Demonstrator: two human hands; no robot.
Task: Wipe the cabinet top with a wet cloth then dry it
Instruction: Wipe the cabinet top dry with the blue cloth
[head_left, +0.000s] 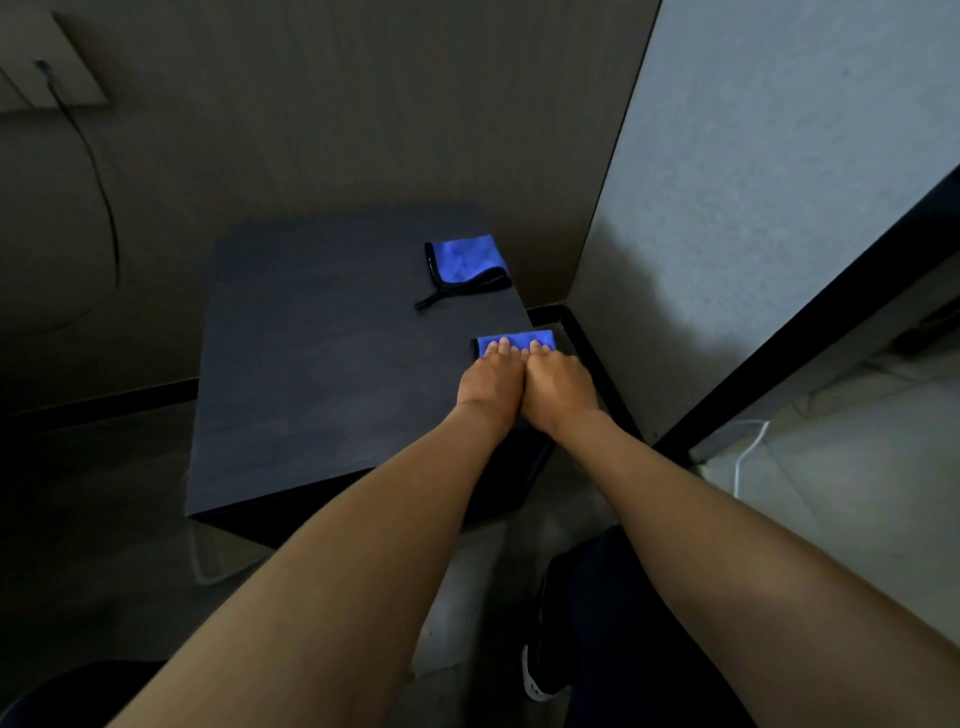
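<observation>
A folded blue microfibre cloth (517, 341) is pressed flat under the left hand (488, 382) and right hand (560, 387), fingers extended side by side, at the dark rectangular cabinet top's (322, 364) right edge, seemingly for firm wiping pressure; a second black-edged blue cloth (465, 262) is kept farther back.

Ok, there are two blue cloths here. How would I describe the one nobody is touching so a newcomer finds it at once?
Start at the dark square cabinet top in the room's corner. Toward its far right corner lies a folded blue cloth with black edging, a black loop trailing from it. Unlike the other blue cloth, pressed under the left hand and right hand, it lies free.
</observation>
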